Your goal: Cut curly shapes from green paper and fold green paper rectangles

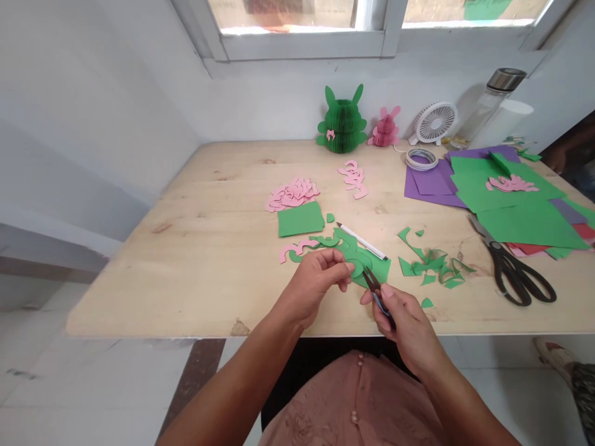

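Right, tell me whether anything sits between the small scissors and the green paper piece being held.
Nothing visible does. The left hand pinches the green paper piece, and the small scissors in the right hand already have their blades at its edge. The white pen lies behind on the table, clear of them.

Small black snips (375, 296) are disappearing mostly inside the right hand (409, 325), only the blades showing at its 11 o'clock. Stacked coloured paper sheets (579, 230) are running off the frame's 3 o'clock edge. A co-worker's foot (560, 359) is showing blurred at 4 o'clock.
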Demonstrator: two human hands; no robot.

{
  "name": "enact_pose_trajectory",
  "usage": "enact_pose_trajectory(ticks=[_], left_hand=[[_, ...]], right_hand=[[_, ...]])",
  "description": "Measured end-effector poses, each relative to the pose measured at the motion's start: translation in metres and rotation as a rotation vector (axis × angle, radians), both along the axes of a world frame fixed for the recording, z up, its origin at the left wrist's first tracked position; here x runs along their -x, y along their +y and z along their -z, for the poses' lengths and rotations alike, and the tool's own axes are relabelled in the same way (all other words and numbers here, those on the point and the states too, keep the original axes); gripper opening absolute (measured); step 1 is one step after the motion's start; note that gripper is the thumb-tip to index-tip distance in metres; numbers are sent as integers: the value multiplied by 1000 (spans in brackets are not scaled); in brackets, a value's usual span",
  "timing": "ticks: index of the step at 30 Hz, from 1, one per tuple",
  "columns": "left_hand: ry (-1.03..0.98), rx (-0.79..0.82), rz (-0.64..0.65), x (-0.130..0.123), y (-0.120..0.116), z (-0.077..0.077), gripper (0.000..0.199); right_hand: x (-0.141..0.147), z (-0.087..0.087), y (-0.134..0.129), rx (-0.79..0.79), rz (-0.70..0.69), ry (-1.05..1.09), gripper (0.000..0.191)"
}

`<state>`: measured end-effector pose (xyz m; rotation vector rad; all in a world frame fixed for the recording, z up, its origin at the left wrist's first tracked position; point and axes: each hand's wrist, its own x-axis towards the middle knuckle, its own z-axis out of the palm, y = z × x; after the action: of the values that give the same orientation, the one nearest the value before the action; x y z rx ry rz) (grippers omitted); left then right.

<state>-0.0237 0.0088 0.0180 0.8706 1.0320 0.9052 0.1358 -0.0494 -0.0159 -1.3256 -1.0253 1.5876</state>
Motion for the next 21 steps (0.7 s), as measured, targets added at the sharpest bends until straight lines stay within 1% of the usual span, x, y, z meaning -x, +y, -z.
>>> enact_pose_trajectory(ticks=[4,11,21], left_hand=[[8,-12,22,-3,-1,-1,22],[20,-16,11,-6,-1,-2,21],[13,11,34,-8,3,-3,20]], right_hand=[[1,1,2,-12,30,1,47],[1,4,3,-27,67,-19,46],[1,5,5,17,83,9,47]])
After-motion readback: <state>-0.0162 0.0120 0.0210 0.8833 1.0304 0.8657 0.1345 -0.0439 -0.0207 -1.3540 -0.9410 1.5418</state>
